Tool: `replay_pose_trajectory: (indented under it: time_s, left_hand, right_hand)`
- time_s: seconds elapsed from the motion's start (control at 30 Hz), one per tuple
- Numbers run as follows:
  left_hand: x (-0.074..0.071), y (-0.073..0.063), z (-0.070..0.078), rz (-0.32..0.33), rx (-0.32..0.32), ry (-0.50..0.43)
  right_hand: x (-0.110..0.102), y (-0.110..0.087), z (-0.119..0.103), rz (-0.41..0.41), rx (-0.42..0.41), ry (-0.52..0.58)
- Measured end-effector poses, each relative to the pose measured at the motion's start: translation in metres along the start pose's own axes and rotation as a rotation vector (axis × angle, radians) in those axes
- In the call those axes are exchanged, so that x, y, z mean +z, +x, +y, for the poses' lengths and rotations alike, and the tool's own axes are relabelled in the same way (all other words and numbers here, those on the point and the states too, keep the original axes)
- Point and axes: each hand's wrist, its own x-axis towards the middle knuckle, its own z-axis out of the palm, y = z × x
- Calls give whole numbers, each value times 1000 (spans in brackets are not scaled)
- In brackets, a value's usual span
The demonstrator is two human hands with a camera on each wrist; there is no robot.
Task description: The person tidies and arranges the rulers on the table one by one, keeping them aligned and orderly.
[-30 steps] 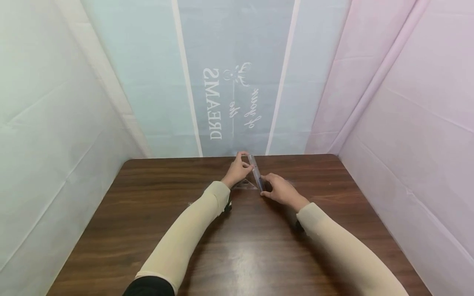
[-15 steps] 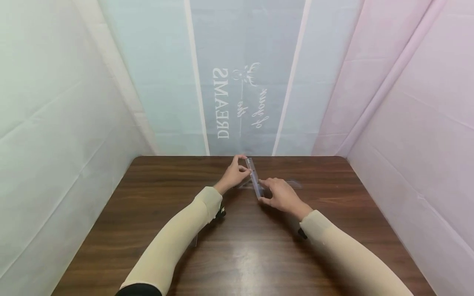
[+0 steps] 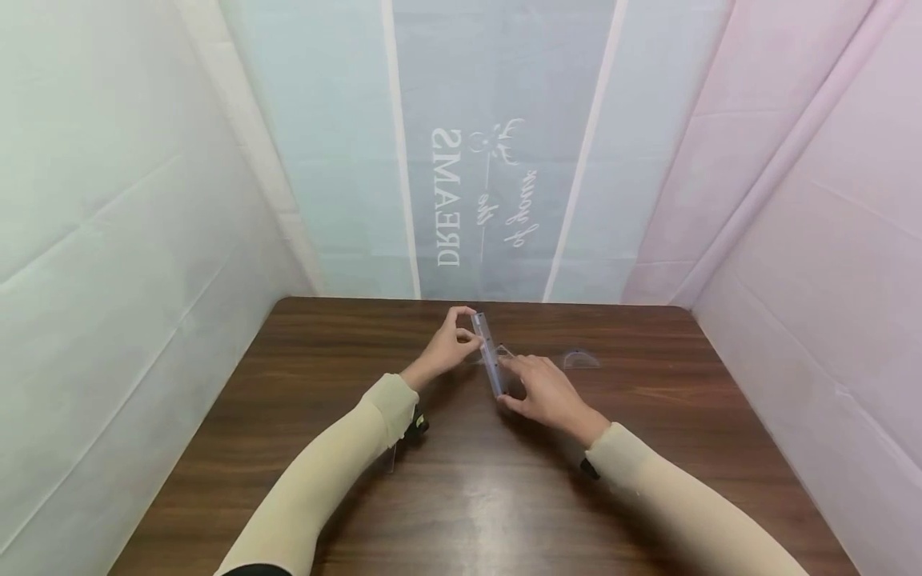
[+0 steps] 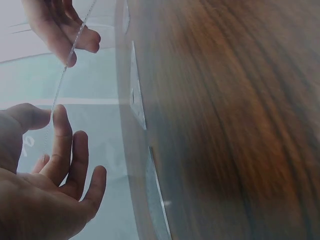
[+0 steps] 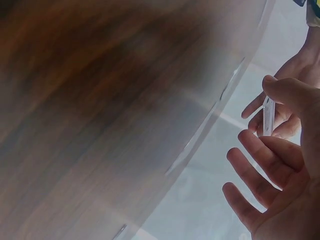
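- A clear, bluish, straight plastic ruler [image 3: 488, 352] is held raised over the dark brown wood-grain desk [image 3: 461, 500], between the two hands, nearer the far edge than the near one.
- It slants in the head view, its upper end towards the desk's far edge, its lower end towards the near edge.
- The left hand [image 3: 442, 350] pinches the ruler's far part between thumb and finger; the ruler lies on its right, and its other fingers stand free.
- The right hand [image 3: 545, 392] grips the near part, thumb at the lower end; the ruler lies on its left.
- A clear plastic triangular set square [image 3: 507, 350] lies on the desk beyond the right hand, partly hidden behind it and the ruler.
- A clear plastic half-round protractor [image 3: 580, 362] lies further right, towards the desk's far right corner, apart from the right hand.
- A clear, straight-edged piece [image 3: 392, 458], mostly hidden, shows beside the cream left sleeve [image 3: 324, 464]; its shape cannot be told.
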Motion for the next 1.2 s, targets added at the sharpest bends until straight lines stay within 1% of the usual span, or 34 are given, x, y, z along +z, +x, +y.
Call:
replay_pose_trajectory:
  time_s: [0.13,0.23,0.4,0.53,0.6,0.7,0.8,0.97,1.07,1.2]
  left_hand:
    - [-7,-10,-1,-15,53,-6]
    - [-11,-16,-4,-17,78,0]
    - [-18,-28,-8,-10,93,36]
    - [-27,-38,-9,-9,84,71]
    - [-31,-42,-9,-12,72,102]
    - [-38,-48,-10,-21,71,146]
    - [-43,-52,-11,-50,85,177]
    - [-54,-55,-16,-126,128,185]
    - [-60,-57,-19,-171,130,182]
    - [-66,-61,-21,-197,111,190]
  right_hand:
    - [3,-1,-7,11,-14,-2]
    - [5,-1,-13,9,-27,-4]
    - [8,-1,-23,11,-59,10]
    - [9,-1,-31,31,-94,16]
    - [10,0,-34,41,-112,12]
    - [14,1,-39,49,-129,13]
    - [15,0,-43,49,-143,12]
    - [16,1,-49,38,-142,22]
    - [16,1,-53,33,-142,42]
    - [18,1,-60,20,-144,70]
